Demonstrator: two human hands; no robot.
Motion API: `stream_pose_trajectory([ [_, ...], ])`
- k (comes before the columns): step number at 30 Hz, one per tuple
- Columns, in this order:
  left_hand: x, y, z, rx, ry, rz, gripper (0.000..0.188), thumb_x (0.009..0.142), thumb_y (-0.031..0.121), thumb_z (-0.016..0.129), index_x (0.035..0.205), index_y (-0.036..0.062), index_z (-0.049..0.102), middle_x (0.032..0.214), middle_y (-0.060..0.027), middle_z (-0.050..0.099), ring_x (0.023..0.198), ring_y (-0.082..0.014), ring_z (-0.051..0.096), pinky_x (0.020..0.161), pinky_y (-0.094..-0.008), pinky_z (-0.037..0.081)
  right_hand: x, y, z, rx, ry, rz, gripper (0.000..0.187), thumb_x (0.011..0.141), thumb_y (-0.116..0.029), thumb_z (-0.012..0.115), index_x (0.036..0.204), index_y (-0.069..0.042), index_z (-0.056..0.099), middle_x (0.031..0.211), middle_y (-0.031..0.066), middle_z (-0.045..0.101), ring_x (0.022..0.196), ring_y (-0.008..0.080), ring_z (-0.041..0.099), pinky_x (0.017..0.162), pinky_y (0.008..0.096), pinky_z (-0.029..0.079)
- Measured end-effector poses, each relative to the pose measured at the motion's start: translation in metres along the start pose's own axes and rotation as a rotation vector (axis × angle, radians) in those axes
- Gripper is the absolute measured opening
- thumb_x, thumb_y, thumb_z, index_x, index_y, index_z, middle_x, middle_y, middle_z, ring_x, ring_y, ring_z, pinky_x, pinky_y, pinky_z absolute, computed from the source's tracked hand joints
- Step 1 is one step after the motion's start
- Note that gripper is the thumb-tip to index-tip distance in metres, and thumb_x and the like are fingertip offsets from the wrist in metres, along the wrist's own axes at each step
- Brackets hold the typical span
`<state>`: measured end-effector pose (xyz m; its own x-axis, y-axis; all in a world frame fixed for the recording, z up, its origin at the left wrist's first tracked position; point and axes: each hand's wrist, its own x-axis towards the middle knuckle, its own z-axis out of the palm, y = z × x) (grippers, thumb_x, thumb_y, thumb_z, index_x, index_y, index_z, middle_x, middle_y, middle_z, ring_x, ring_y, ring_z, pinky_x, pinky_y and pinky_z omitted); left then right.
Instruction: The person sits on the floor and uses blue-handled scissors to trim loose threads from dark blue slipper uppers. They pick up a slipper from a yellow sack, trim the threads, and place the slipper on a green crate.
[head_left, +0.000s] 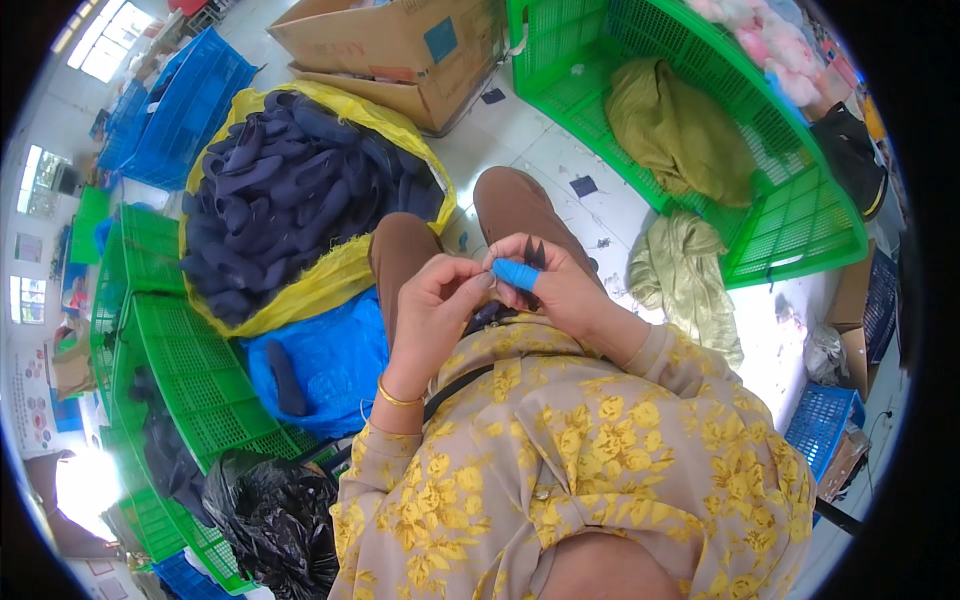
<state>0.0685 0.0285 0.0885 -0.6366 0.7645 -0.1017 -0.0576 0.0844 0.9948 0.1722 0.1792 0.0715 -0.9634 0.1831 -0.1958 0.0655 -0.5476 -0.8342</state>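
Note:
My hands meet above my lap. My left hand (440,300) is closed, its thumb and finger pinched together against the fingertips of my right hand; whatever is in the pinch is too small to make out. My right hand (570,295) has blue tape (515,274) wrapped round a finger. Dark thread snips (535,252) are tucked in this hand, their two pointed blades sticking up past the fingers. Just under the hands, a bit of dark navy fabric (488,316) shows on my lap, mostly hidden.
Left of my knees stands a yellow sack (440,185) full of navy padded fabric pieces (290,190). One such piece (285,378) lies on a blue plastic bag (340,365). Green crates (200,370) flank me; the right one (800,230) holds an olive sack (680,130). Cardboard boxes (440,85) stand ahead.

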Motion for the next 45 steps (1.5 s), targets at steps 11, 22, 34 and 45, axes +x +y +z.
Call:
stream_pose_trajectory([
  [11, -0.001, -0.008, 0.004, -0.535, 0.036, -0.251, 0.024, 0.099, 0.020, 0.052, 0.108, -0.0007, 0.062, 0.071, 0.0033, 0.048, 0.060, -0.0059, 0.044, 0.055, -0.0226, 0.042, -0.001, 0.007, 0.002, -0.058, -0.013, 0.004, 0.011, 0.096, -0.014, 0.058, 0.103, -0.007, 0.063, 0.073, -0.0018, 0.057, 0.064, 0.0050, 0.050, 0.057, 0.0195, 0.039],
  [22, 0.000, -0.007, 0.007, -0.421, 0.079, -0.069, 0.009, 0.090, 0.009, 0.065, 0.096, 0.0018, 0.066, 0.080, -0.0001, 0.062, 0.062, -0.0044, 0.052, 0.054, -0.0175, 0.041, -0.001, 0.013, 0.001, -0.023, -0.061, 0.048, 0.011, 0.095, -0.019, 0.059, 0.101, -0.010, 0.062, 0.073, -0.0063, 0.051, 0.062, 0.0016, 0.040, 0.055, 0.0187, 0.032],
  [34, 0.001, -0.004, 0.010, -0.295, 0.129, -0.102, 0.007, 0.089, 0.008, 0.066, 0.086, 0.0030, 0.063, 0.073, 0.0011, 0.060, 0.058, -0.0040, 0.050, 0.049, -0.0177, 0.037, 0.000, 0.018, 0.002, -0.541, 0.014, -0.164, 0.009, 0.089, -0.011, 0.060, 0.096, -0.005, 0.059, 0.077, -0.0025, 0.053, 0.069, 0.0027, 0.043, 0.059, 0.0217, 0.037],
  [45, 0.000, -0.005, 0.009, -0.348, 0.144, -0.128, 0.004, 0.090, 0.007, 0.065, 0.089, 0.0047, 0.062, 0.073, 0.0023, 0.057, 0.057, -0.0038, 0.046, 0.049, -0.0183, 0.036, -0.001, 0.021, -0.002, -0.431, 0.021, -0.226, 0.006, 0.090, -0.008, 0.059, 0.095, -0.004, 0.060, 0.074, -0.0046, 0.052, 0.065, 0.0024, 0.043, 0.056, 0.0217, 0.037],
])
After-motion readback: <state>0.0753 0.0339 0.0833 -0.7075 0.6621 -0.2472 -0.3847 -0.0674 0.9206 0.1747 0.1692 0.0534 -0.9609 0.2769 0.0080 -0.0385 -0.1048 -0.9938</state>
